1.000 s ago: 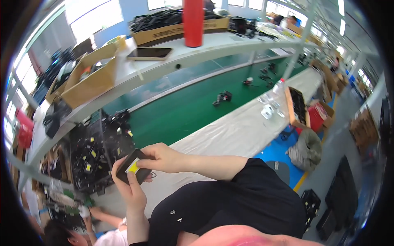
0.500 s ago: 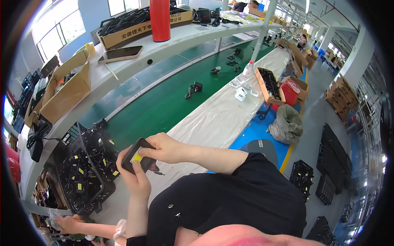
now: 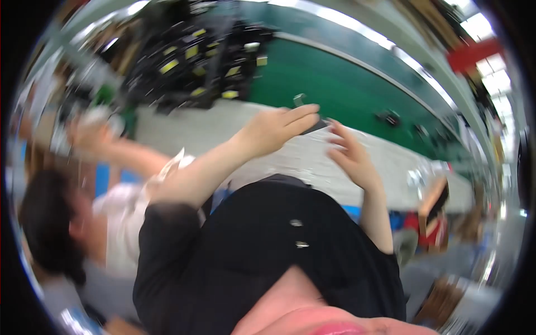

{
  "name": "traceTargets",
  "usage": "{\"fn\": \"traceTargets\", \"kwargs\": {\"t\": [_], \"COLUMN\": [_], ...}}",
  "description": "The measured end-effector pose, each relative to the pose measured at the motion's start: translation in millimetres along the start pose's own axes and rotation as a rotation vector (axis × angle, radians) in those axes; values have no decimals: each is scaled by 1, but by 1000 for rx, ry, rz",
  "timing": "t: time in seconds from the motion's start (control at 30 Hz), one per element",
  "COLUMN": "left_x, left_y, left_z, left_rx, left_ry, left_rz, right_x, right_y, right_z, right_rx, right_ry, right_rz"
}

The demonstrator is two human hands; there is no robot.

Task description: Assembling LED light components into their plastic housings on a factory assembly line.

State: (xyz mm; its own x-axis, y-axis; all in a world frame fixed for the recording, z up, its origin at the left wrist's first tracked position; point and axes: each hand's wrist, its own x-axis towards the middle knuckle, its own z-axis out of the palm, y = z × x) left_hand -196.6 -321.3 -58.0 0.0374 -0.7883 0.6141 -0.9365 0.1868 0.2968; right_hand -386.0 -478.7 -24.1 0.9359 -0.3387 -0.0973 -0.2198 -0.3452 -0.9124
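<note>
- Head view: black box is seen only in part, as a dark, flat, straight-edged piece; the rest is covered by fingers, and detail is lost to blur.
- Box is located over the pale covered bench, next to the edge of the green belt, between both hands.
- Left hand: fingers are laid together over the box, which is gripped under them; thumb is hidden, so how hard it is pinched cannot be told.
- Right hand: fingers are spread and slightly curled, nothing is held; fingertips are brought near the box's right edge, contact cannot be told.
- Left forearm is angled up and rightward, hand turned back-up.
- Right forearm is raised steeply, hand tilted leftward toward the box.
</note>
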Motion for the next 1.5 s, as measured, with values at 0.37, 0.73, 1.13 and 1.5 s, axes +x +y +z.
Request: {"fn": "traceTargets", "kwargs": {"t": [0.37, 0.73, 1.13, 1.5], "left_x": [-75, -67, -40, 144], "left_y": [-226, -103, -21, 11], "left_z": [-103, -14, 28, 87], "left_rx": [901, 120, -203, -1080], "left_ry": [193, -51, -84, 47], "left_rz": [-690, -1035, -1321, -1224], "right_x": [-4, 91, 150, 77], "right_y": [110, 356, 449, 127], "right_z": [-44, -229, -338, -170], "right_rx": [-314, -303, -633, -251], "right_ry": [-90, 579, 786, 490], "right_rz": [282, 629, 718, -376]}}
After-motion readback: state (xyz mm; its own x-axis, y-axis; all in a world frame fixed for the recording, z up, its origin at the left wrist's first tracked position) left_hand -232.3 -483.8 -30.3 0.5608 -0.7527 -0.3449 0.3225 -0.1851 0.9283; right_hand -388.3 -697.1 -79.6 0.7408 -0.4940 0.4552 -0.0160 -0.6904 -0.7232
